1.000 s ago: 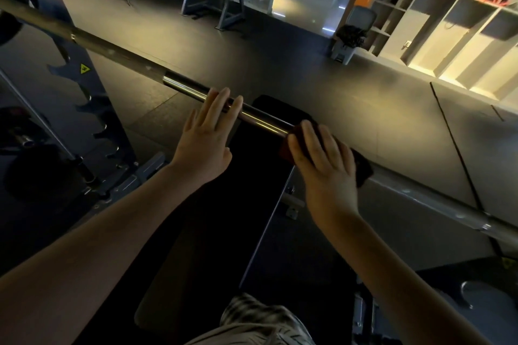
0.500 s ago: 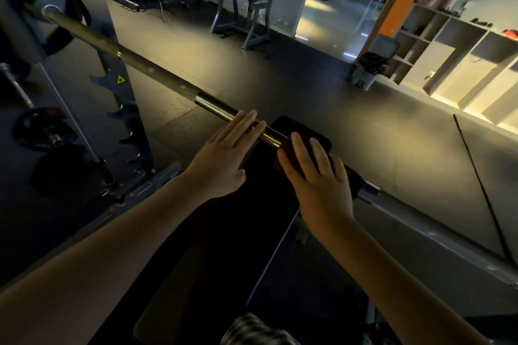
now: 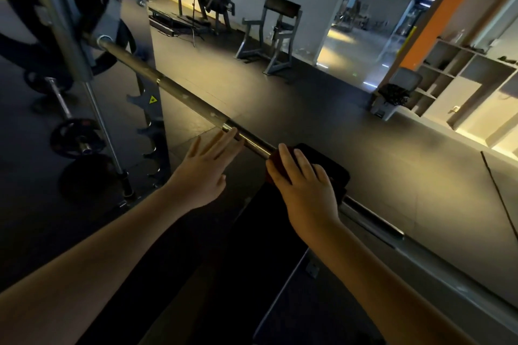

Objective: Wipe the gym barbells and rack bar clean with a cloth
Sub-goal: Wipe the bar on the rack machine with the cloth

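Note:
A long steel barbell (image 3: 182, 95) runs from the rack at upper left down to the lower right. A dark red cloth (image 3: 276, 161) is wrapped over the bar's shiny middle section. My right hand (image 3: 304, 185) lies on the cloth with fingers curled over it and the bar. My left hand (image 3: 206, 169) is flat, its straight fingertips touching the bar just left of the cloth.
A rack upright (image 3: 145, 109) with hooks stands at left, weight plates (image 3: 75, 138) beside it on the floor. A black bench (image 3: 218, 260) lies under the bar. Gym machines (image 3: 270, 36) stand across the dark floor; shelving (image 3: 459, 92) lines the right wall.
The cloth and my right hand slid left along the bar toward my left hand. The view has tilted up and left, showing more of the rack.

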